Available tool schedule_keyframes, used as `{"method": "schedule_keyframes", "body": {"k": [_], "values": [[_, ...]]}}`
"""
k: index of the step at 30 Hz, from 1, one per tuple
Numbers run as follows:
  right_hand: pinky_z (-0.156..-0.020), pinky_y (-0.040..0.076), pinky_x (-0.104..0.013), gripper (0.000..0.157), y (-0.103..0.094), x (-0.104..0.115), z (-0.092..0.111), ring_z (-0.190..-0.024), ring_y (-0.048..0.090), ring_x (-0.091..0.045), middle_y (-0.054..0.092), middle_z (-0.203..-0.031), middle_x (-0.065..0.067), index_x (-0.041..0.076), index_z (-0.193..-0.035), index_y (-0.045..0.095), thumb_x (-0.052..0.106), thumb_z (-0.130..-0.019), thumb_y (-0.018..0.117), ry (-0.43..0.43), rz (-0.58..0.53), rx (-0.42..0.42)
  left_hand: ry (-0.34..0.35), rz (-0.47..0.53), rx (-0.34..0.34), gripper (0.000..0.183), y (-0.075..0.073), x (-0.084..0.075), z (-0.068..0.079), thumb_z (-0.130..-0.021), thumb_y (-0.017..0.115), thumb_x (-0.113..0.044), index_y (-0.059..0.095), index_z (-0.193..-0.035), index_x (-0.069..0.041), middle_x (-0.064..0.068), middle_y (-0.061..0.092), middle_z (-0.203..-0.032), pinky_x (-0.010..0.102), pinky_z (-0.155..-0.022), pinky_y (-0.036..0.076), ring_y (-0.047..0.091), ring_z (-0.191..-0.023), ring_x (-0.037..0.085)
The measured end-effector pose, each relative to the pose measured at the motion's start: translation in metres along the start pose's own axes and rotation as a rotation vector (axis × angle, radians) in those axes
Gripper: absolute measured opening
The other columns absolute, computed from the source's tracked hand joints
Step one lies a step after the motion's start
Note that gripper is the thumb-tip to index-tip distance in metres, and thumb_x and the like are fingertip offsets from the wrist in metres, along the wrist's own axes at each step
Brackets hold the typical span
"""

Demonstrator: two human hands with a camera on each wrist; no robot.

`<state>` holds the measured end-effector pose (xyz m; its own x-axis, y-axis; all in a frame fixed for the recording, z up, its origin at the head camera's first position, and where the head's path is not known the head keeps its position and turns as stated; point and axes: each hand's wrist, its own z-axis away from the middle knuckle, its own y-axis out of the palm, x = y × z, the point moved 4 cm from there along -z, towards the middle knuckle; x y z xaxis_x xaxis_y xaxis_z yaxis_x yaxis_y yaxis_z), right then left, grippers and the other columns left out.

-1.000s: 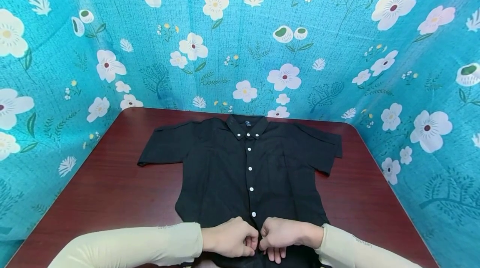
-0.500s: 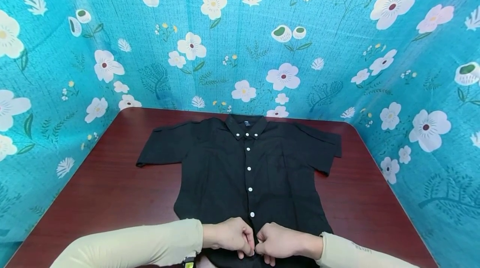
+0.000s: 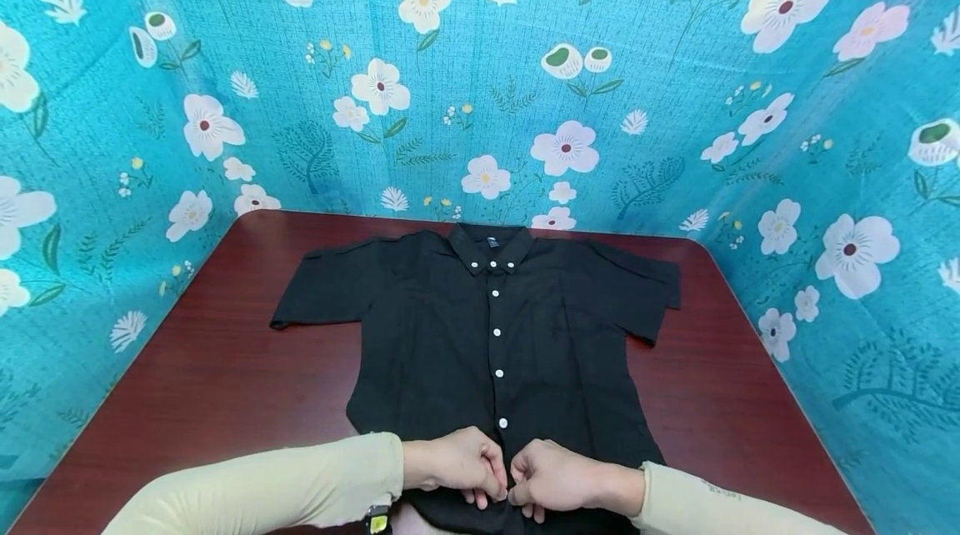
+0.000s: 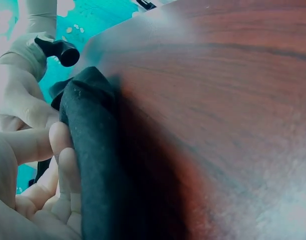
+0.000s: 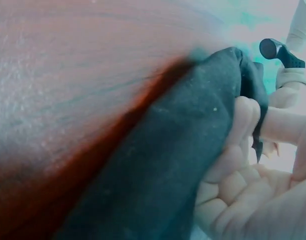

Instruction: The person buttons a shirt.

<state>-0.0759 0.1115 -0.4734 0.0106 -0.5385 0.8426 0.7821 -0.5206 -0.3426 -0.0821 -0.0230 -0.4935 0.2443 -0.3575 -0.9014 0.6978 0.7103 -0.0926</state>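
Note:
A black short-sleeved shirt (image 3: 450, 352) lies front up on the table, collar at the far side, with white buttons down its placket. Near its lower end my left hand (image 3: 461, 464) pinches the placket between thumb and fingers. Just right of it, my right hand (image 3: 555, 477) pinches the other side of the placket, its fingertips close to the left ones. The lowest visible button (image 3: 503, 423) sits above both hands. In the left wrist view the dark cloth (image 4: 95, 150) hangs against the curled fingers. The right wrist view shows the fingers behind a fold of cloth (image 5: 177, 135).
The dark red wooden table (image 3: 247, 385) extends to both sides of the shirt. A blue floral curtain (image 3: 480, 102) encloses its back and sides. Each wrist view shows a black wrist camera (image 4: 65, 52) on the opposite arm.
Both hands stay at the lower placket. The fingers have shifted their hold, and the right hand has moved slightly, with its fingertips now pinched close to the left ones.

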Motion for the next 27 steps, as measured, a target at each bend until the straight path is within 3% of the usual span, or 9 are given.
{"method": "schedule_keyframes", "body": {"k": [8,12,16,22,24,27], "values": [[-0.04,0.042,-0.018,0.024,0.0022,0.0033,0.0012,-0.039,0.054,-0.004,0.056,-0.046,0.005,0.013,-0.054,0.05,0.002,-0.073,0.058,0.048,0.085,0.0,-0.002,0.024,-0.051,0.017,0.0009,0.0011,0.0005,-0.072,0.071,0.005,0.06,-0.066,-0.005,-0.002,0.056,-0.05,0.015,-0.038,0.036,0.05,-0.039,0.005],[-0.041,0.04,-0.016,0.023,0.0037,0.0039,0.0025,-0.04,0.055,-0.004,0.059,-0.047,0.002,0.007,-0.053,0.055,0.002,-0.075,0.061,0.034,0.062,0.03,0.017,0.027,-0.078,0.025,0.0023,0.001,0.0023,-0.069,0.073,0.007,0.053,-0.063,-0.007,-0.001,0.053,-0.046,0.015,-0.037,0.035,0.05,-0.037,0.004],[-0.043,0.039,-0.014,0.021,0.0034,0.0037,0.0024,-0.043,0.056,-0.004,0.061,-0.05,0.0,-0.002,-0.058,0.06,0.005,-0.077,0.066,0.015,-0.031,0.081,0.028,0.021,-0.099,0.029,0.0025,0.001,0.0028,-0.067,0.073,0.008,0.049,-0.061,-0.009,-0.001,0.052,-0.046,0.014,-0.036,0.035,0.05,-0.036,0.004],[-0.047,0.045,-0.018,0.025,0.0033,0.0013,0.0015,-0.045,0.055,-0.006,0.061,-0.052,-0.006,-0.016,-0.065,0.058,0.005,-0.077,0.068,0.036,-0.202,0.085,0.056,-0.047,-0.098,0.025,0.0047,0.001,0.0017,-0.067,0.07,0.007,0.052,-0.062,-0.009,-0.001,0.053,-0.046,0.015,-0.035,0.036,0.05,-0.036,0.004],[-0.045,0.044,-0.016,0.024,0.0041,0.0017,0.0012,-0.045,0.055,-0.006,0.061,-0.052,-0.004,-0.014,-0.065,0.06,0.005,-0.077,0.069,0.023,-0.179,0.075,0.056,-0.052,-0.104,0.024,0.005,0.0006,0.0019,-0.066,0.069,0.008,0.053,-0.063,-0.01,-0.001,0.054,-0.046,0.015,-0.035,0.036,0.05,-0.036,0.004],[-0.042,0.041,-0.016,0.022,0.0052,0.0044,0.0008,-0.042,0.055,-0.004,0.061,-0.05,0.0,-0.004,-0.058,0.062,0.007,-0.076,0.069,-0.009,-0.048,0.04,0.047,-0.036,-0.115,0.021,0.0052,0.0,0.0032,-0.066,0.069,0.008,0.056,-0.064,-0.008,-0.001,0.056,-0.048,0.015,-0.036,0.037,0.05,-0.037,0.004]]}}
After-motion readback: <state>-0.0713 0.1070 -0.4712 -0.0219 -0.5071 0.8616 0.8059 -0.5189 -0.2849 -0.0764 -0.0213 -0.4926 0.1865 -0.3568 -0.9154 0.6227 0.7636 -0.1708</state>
